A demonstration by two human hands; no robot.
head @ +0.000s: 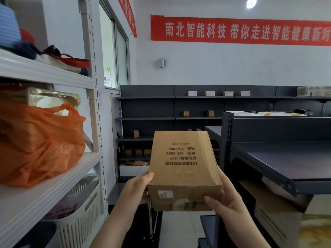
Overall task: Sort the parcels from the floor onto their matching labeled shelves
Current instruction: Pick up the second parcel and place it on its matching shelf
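This is a small parcel depot or stockroom set up like a shop. Dark metal shelving (179,108) lines the far wall in several tiers, carrying small cardboard boxes (209,93) spaced apart, and a second dark shelf unit (279,158) stands near on the right. On the left a white rack (53,76) holds an orange plastic bag (39,140), a slotted white basket (80,212) and folded items. A red banner (241,31) with white Chinese characters hangs high on the white far wall, beside a window (120,56) on the left.
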